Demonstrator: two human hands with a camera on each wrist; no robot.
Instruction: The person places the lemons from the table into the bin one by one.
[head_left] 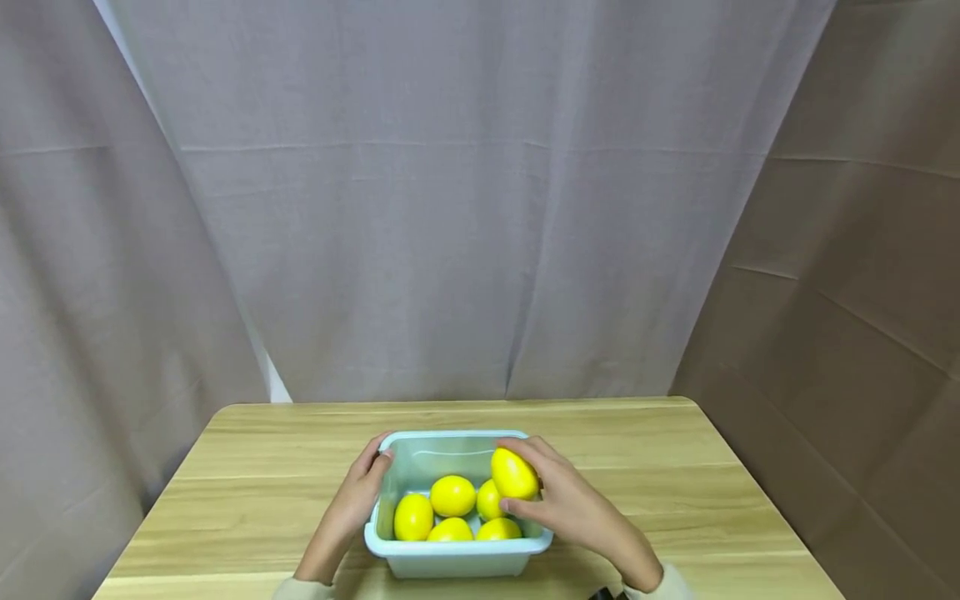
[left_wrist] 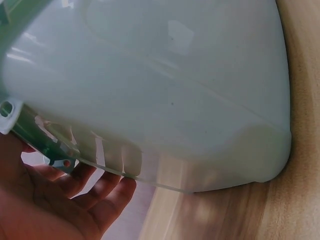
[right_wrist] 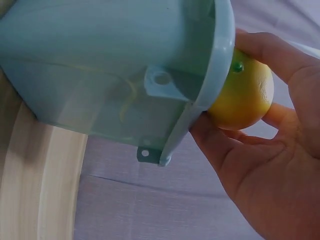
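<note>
A pale green plastic bin (head_left: pixel 453 566) stands on the table with several smooth yellow fruits (head_left: pixel 452 496) inside. My left hand (head_left: pixel 362 487) grips its left rim, thumb over the edge; in the left wrist view the fingers (left_wrist: pixel 107 192) lie along the bin's outer wall (left_wrist: pixel 170 85). Over the right side of the bin, my right hand (head_left: pixel 558 500) holds one egg-shaped yellow fruit (head_left: pixel 514 473) between thumb and fingers. The right wrist view shows a small green stem mark on this held fruit (right_wrist: pixel 245 97), which is partly hidden behind the bin's rim (right_wrist: pixel 223 55).
The wooden table (head_left: pixel 675 483) extends around the bin on both sides. Grey curtains (head_left: pixel 420 250) hang behind its far edge and to the left, with a browner one (head_left: pixel 847 333) along the right. A small dark object (head_left: pixel 602 594) shows near my right sleeve.
</note>
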